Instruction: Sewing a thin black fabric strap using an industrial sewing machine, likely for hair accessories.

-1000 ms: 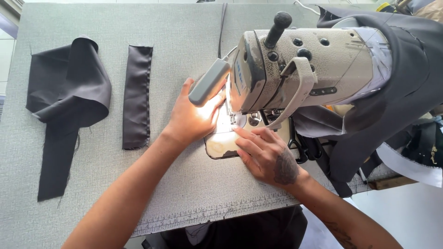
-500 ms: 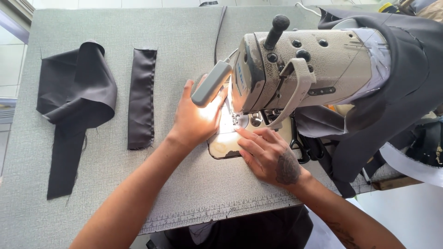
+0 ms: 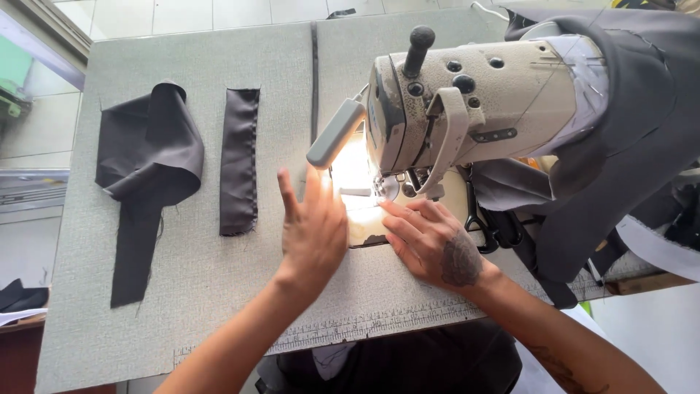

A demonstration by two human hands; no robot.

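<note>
My left hand (image 3: 313, 226) lies flat, fingers spread, on the grey table just left of the lit needle area of a cream sewing machine (image 3: 467, 102). My right hand (image 3: 430, 244) rests flat beside it, fingers pressing a small pale fabric piece (image 3: 364, 228) under the presser foot (image 3: 380, 188). The machine's lamp (image 3: 335, 133) glares on that spot, so the piece is partly washed out. Neither hand grips anything.
A narrow dark fabric strip (image 3: 240, 159) and a larger folded dark piece (image 3: 146, 171) lie on the grey table (image 3: 219, 292) to the left. Dark garments (image 3: 627, 146) drape over the machine's right side. Black scissors (image 3: 485, 219) lie behind my right hand. A printed ruler runs along the front edge.
The view has shifted slightly. My left hand has slid back from the needle and flattened with fingers spread; my right hand stays on the pale piece.
</note>
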